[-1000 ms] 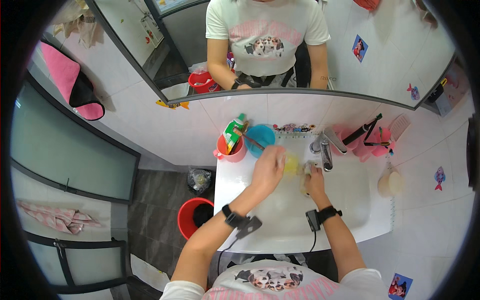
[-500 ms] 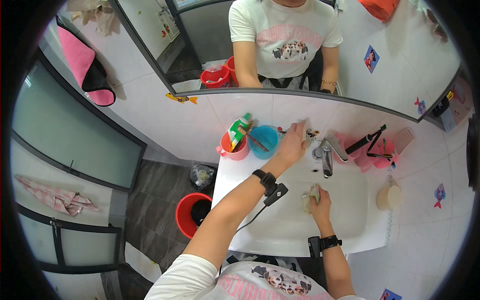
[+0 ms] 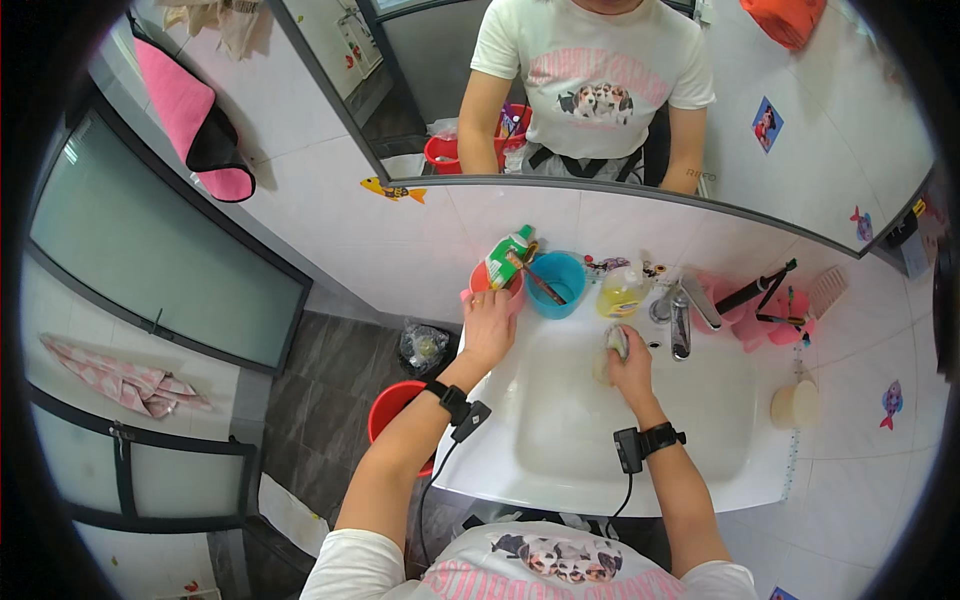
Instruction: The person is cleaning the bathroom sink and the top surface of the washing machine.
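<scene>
My left hand (image 3: 490, 325) is closed on the front of a pink cup (image 3: 512, 299) at the sink's back left corner. A green-and-white toothpaste tube (image 3: 505, 258) and a brown-handled brush stand in that cup. Beside it is a blue cup (image 3: 558, 280). Over the white basin, my right hand (image 3: 631, 368) grips a pale, greenish cleaning cloth (image 3: 603, 366), partly hidden by the fingers. Just behind the cloth stands a bottle of yellow liquid (image 3: 622, 291). Right of the bottle is the chrome faucet (image 3: 681, 330).
Pink holders (image 3: 745, 325) with brushes and a black-handled item crowd the back right corner. A cream-coloured cup (image 3: 794, 405) sits on the right rim of the sink (image 3: 560, 480). Above hangs a wide mirror (image 3: 600, 182). On the floor at left is a red bucket (image 3: 388, 405).
My left hand has moved left and nearer, from beside the faucet to the pink cup, uncovering the yellow bottle. My right hand has moved the cloth slightly toward the back of the basin.
</scene>
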Available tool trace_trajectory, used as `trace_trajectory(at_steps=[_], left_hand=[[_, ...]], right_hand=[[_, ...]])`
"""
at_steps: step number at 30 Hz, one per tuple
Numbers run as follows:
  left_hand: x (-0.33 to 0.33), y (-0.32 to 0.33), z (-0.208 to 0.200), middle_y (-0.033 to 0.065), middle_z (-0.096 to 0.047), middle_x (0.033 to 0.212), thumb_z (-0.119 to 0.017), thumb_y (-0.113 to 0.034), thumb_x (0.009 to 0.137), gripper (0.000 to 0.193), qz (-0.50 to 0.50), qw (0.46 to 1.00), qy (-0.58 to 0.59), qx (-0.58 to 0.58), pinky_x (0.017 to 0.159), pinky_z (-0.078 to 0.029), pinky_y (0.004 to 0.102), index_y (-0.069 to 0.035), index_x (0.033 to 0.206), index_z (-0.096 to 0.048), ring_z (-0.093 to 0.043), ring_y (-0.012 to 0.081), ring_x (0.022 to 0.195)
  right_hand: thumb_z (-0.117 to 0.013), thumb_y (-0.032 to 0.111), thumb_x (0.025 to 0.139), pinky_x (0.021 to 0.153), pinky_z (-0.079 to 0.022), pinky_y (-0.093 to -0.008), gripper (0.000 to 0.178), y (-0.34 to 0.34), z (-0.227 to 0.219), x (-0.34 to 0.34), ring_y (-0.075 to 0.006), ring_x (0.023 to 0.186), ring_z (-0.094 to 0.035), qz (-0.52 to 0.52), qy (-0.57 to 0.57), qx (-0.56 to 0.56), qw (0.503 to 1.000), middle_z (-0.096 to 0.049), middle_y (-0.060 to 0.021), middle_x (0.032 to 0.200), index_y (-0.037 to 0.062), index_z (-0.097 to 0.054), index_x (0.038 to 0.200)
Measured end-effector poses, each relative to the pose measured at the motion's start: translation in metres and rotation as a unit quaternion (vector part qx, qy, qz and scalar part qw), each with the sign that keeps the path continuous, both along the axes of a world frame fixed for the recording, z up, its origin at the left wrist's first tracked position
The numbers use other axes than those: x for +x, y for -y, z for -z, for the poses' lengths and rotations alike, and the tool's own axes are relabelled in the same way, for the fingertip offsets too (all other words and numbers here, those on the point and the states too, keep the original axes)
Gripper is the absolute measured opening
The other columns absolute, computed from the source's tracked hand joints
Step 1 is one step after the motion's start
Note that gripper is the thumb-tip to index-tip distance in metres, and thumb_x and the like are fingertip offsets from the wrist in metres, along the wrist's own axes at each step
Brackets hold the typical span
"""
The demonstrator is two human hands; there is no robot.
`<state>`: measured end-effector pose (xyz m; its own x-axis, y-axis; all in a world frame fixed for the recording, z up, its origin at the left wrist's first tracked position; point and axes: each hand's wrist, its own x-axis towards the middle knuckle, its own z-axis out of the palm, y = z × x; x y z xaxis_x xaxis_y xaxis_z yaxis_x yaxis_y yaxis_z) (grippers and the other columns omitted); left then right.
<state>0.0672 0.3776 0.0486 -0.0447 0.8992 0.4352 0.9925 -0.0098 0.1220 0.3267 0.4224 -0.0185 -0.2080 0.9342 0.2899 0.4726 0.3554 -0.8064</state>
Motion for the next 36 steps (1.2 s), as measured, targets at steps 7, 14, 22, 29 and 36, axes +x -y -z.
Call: trace_trajectory(at_steps=[7, 14, 22, 29, 36], left_hand=[[0.0, -0.021, 0.007, 0.0149, -0.053, 0.092, -0.059, -0.013, 0.075, 0.032, 0.084, 0.994, 0.036, -0.063, 0.078, -0.039, 0.0426, -0.011, 0.105, -0.048, -0.053, 0.0308, 0.089], [-0.01, -0.041, 0.017, 0.0204, -0.051, 0.096, -0.058, -0.015, 0.076, 0.024, 0.1, 0.983, 0.069, -0.137, 0.066, -0.047, 0.044, -0.01, 0.098, -0.049, -0.056, 0.0363, 0.084], [-0.017, -0.035, 0.011, 0.0255, -0.049, 0.098, -0.051, -0.012, 0.078, 0.02, 0.119, 0.967, 0.018, -0.223, 0.067, -0.048, 0.0443, -0.009, 0.098, -0.049, -0.056, 0.038, 0.087], [-0.048, 0.004, -0.027, 0.0239, -0.051, 0.087, -0.049, -0.008, 0.077, 0.021, 0.098, 0.973, 0.041, -0.203, 0.063, -0.047, 0.0449, -0.009, 0.098, -0.049, -0.056, 0.0382, 0.082], [-0.088, 0.041, -0.063, 0.0208, -0.052, 0.079, -0.057, -0.007, 0.072, 0.027, 0.055, 0.983, 0.02, -0.173, 0.061, -0.047, 0.0441, -0.006, 0.097, -0.049, -0.055, 0.0353, 0.078]], right_hand=[[-0.06, 0.004, 0.071, 0.086, -0.043, -0.0357, 0.041, 0.013, -0.008, -0.009, -0.0326, 0.097, -0.056, -0.007, 0.005, -0.046, 0.999, -0.057, -0.0199, 0.104, 0.0001, -0.051, 0.111], [-0.059, 0.005, 0.071, 0.082, -0.044, -0.0386, 0.042, 0.04, 0.0, -0.017, -0.037, 0.093, -0.055, 0.0, -0.021, -0.077, 0.997, -0.056, -0.022, 0.1, 0.0, -0.046, 0.111], [-0.058, 0.006, 0.075, 0.077, -0.045, -0.0352, 0.033, 0.046, 0.004, -0.035, -0.0303, 0.087, -0.058, -0.001, -0.029, -0.102, 0.994, -0.058, -0.0173, 0.094, 0.0021, -0.045, 0.104], [-0.057, 0.005, 0.075, 0.079, -0.044, -0.0392, 0.034, 0.012, 0.008, -0.079, -0.0363, 0.088, -0.055, -0.025, -0.008, 0.0, 1.0, -0.056, -0.0206, 0.096, 0.0015, -0.045, 0.107], [-0.053, -0.002, 0.069, 0.092, -0.036, -0.0387, 0.036, -0.017, 0.032, -0.137, -0.0321, 0.108, -0.046, -0.147, 0.149, 0.042, 0.977, -0.051, -0.0159, 0.109, 0.008, -0.059, 0.104]])
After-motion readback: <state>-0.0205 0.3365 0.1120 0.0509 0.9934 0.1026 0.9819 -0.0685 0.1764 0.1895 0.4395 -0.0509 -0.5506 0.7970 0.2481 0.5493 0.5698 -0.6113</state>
